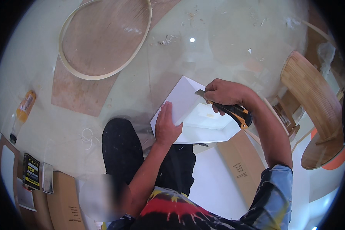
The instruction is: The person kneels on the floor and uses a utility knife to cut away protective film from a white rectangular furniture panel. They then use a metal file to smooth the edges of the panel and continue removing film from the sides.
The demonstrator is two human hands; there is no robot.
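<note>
A white, angular, box-like piece [174, 100] with a smooth slanted face and a hollow lit side lies in front of my knees. My left hand [167, 126] rests flat on its left face, fingers stretched out. Gripped in my right hand [227, 93] is a black and yellow utility knife [234, 112]. Its blade is out and points left, over or close to the piece's upper edge. Whether the blade touches the white surface, I cannot tell.
A pale oval hoop [63, 60] lies on brown plywood [82, 90] at the upper left. An orange bottle [25, 107], a black and yellow tin [31, 171] and a cardboard box [67, 199] are at the left. Curved wooden furniture [310, 92] stands right; cardboard [239, 163] lies below it.
</note>
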